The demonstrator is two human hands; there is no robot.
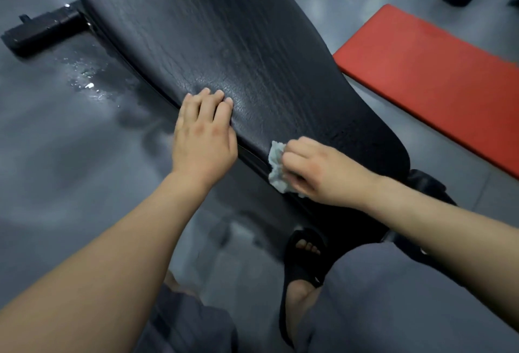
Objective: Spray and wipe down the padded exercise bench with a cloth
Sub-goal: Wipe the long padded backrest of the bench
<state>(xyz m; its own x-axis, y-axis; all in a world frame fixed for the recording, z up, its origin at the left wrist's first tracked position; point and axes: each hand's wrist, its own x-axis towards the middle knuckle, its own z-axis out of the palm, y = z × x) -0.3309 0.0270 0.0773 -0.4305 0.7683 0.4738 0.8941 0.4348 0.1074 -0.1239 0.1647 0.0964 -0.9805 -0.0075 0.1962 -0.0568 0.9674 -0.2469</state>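
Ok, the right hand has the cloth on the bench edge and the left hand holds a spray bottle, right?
No bottle: the head view shows the left hand resting flat on the bench, holding nothing. The right hand does have the cloth at the edge.

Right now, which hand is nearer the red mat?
Right. The mat lies right of the bench. The right hand grips the cloth on the bench's near end; the left hand rests flat on its left edge, farther away.
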